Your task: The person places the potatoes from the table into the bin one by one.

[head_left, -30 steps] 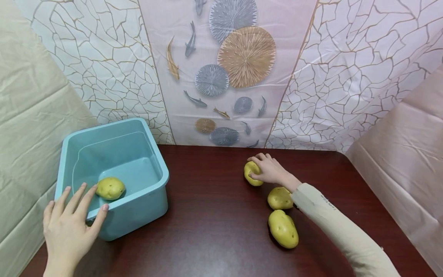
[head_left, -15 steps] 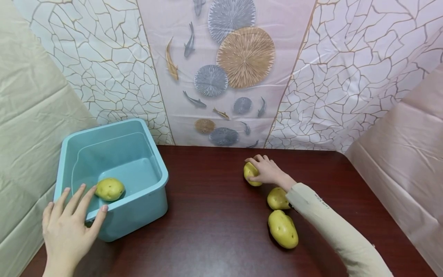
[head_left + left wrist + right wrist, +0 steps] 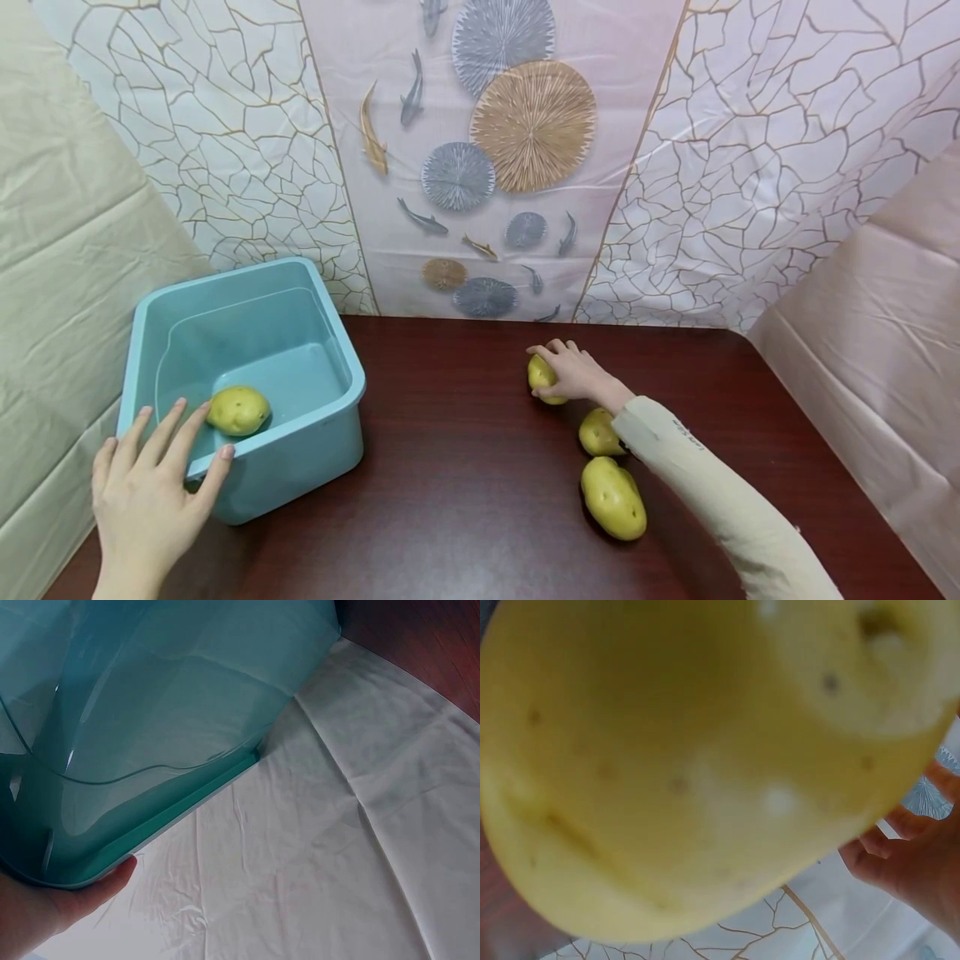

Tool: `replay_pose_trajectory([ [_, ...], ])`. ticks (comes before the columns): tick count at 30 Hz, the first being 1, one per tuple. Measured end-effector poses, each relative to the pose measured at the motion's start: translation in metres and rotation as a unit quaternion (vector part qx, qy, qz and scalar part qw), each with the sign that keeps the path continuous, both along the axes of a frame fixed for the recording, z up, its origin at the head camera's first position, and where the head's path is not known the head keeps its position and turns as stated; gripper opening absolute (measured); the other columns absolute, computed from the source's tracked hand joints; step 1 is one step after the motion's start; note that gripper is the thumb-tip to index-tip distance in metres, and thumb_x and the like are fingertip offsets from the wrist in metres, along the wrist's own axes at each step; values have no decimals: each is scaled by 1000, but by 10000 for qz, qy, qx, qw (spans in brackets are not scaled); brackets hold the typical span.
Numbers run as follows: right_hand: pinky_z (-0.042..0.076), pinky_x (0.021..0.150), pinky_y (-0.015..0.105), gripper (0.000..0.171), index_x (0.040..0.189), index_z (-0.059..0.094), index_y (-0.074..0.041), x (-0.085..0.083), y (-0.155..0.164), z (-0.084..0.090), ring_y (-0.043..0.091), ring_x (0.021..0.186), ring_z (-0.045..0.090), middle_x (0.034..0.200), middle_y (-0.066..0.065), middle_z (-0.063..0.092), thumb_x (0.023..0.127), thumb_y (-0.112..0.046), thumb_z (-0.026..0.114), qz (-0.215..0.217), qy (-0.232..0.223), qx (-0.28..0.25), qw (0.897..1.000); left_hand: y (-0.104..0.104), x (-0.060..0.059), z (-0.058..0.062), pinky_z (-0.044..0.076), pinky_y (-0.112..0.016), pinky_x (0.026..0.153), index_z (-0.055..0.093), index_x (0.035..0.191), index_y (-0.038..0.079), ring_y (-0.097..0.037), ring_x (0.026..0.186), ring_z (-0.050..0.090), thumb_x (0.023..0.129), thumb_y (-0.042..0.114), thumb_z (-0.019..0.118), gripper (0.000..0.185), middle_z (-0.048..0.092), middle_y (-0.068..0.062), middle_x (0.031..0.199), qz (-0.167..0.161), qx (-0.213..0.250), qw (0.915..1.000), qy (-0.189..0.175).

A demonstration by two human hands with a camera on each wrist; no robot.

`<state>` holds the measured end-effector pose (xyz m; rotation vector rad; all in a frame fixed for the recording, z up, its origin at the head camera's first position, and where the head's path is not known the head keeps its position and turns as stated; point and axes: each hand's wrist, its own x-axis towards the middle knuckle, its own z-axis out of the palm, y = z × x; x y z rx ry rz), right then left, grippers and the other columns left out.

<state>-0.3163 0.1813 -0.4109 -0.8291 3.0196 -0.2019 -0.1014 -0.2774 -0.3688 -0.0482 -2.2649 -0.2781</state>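
At the table's far side my right hand [image 3: 577,372] grips a yellow potato [image 3: 542,377], thumb on the near side and fingers over the top. It sits on or very close to the table; I cannot tell which. A second potato [image 3: 600,432] lies by the sleeve cuff, and a third potato [image 3: 613,498] is nearer. One potato [image 3: 675,780] fills most of the right wrist view, hiding part of the hand [image 3: 922,847]. My left hand [image 3: 150,492] rests with spread fingers on the near-left rim of a blue plastic tub [image 3: 300,433]. Another potato [image 3: 238,410] lies inside the tub.
The dark red-brown table [image 3: 450,467] carries everything. A patterned cloth [image 3: 465,167] hangs along its back. Beige cloth [image 3: 67,250] borders the left side, close to the tub, and pinkish cloth [image 3: 885,333] stands along the right edge.
My right hand and forearm have shifted slightly left round the far potato, and the sleeve covers more of the second potato's right side. The left hand and tub stay put.
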Motion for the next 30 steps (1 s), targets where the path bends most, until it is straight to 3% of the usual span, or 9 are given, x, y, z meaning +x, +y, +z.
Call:
replay_pose_trajectory([
  [14,43,73,48,70,131,42,-18,-2,-4,-5,37,106,43,128,21,39,71,-39,70,-7,-311,161,9994,0,0,0,22,-61,98,58,115,8,-41,122,40,83,59,38,63,57,-24,116,-40,-6,9999,94],
  [30,43,66,41,75,134,38,-19,0,-8,-6,33,96,41,127,22,35,69,-33,74,-40,-600,349,9976,1,0,0,22,-61,99,58,116,9,-40,122,40,83,61,36,65,57,-23,117,-30,5,9999,117],
])
